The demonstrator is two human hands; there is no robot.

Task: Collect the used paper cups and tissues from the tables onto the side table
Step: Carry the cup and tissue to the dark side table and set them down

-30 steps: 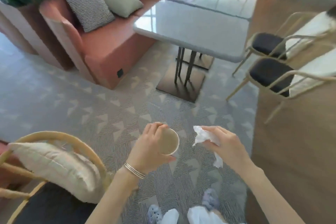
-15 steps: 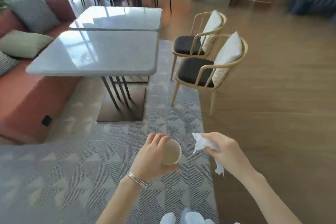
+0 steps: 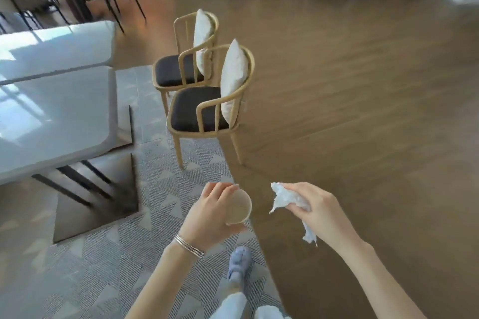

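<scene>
The paper cup [image 3: 239,206] was a plain tan one, tipped on its side so that its round mouth faced up and to the right, its pale inside showing; the left grip [image 3: 210,217] held it in the air, fingers curled over the top of the rim and thumb beneath; the tissue [image 3: 286,198] was white and crumpled, bunched in the right grip [image 3: 320,211], one wad sticking out past the fingers toward the cup and a thin twisted tail hanging below the palm; the two were near each other, not touching.
</scene>
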